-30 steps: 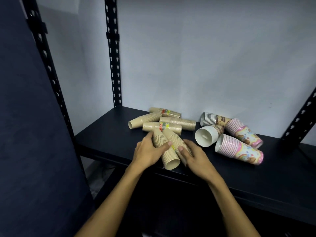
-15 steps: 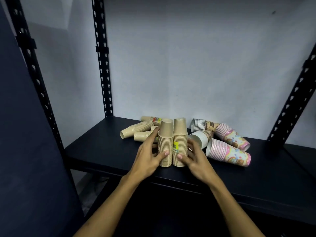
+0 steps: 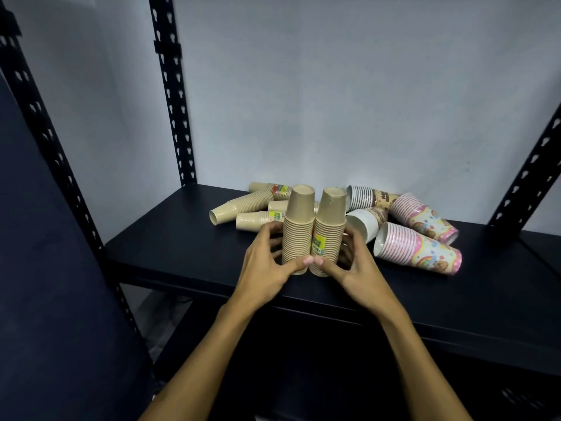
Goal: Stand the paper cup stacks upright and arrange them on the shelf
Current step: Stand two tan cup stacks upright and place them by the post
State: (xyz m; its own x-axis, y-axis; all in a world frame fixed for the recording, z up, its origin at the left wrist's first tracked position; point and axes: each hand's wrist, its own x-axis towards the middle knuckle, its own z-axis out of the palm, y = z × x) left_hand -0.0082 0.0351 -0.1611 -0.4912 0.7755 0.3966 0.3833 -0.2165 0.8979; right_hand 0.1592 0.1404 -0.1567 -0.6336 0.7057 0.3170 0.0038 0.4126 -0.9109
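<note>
Two tan paper cup stacks stand upright, mouths down, side by side near the front of the black shelf (image 3: pixel 182 253). My left hand (image 3: pixel 267 262) wraps the left tan stack (image 3: pixel 299 229). My right hand (image 3: pixel 352 262) wraps the right tan stack (image 3: pixel 329 232), which carries a yellow label. Behind them several tan stacks (image 3: pixel 243 205) lie on their sides. To the right lie two pink patterned stacks (image 3: pixel 416 250), a white stack (image 3: pixel 364 224) and a brown-printed stack (image 3: pixel 370 196).
Black perforated shelf posts rise at the back left (image 3: pixel 173 101), front left (image 3: pixel 45 132) and right (image 3: pixel 528 168). A pale wall (image 3: pixel 334 86) stands behind the shelf. Bare shelf surface lies left of the cups and at the far right.
The two tan stacks went from lying on their sides to standing upright. Both hands stay around them, thumbs now meeting at the base.
</note>
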